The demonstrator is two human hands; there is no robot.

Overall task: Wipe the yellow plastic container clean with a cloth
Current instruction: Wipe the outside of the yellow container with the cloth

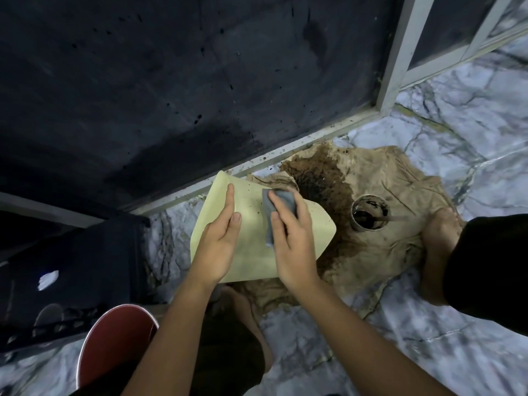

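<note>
A pale yellow plastic container (251,247) is held up above the floor, its broad flat face toward me. My left hand (220,241) grips its left side, fingers spread over the face. My right hand (291,238) presses a small grey cloth (278,205) against the upper middle of the yellow face. Small dark specks dot the face to the right of the cloth.
A stained beige rag (380,224) lies on the marble floor (428,324), with a dark wet patch and a round tin of black liquid (369,214) on it. A dark glass door with a grey frame (400,52) stands behind. A red stool (114,344) sits lower left.
</note>
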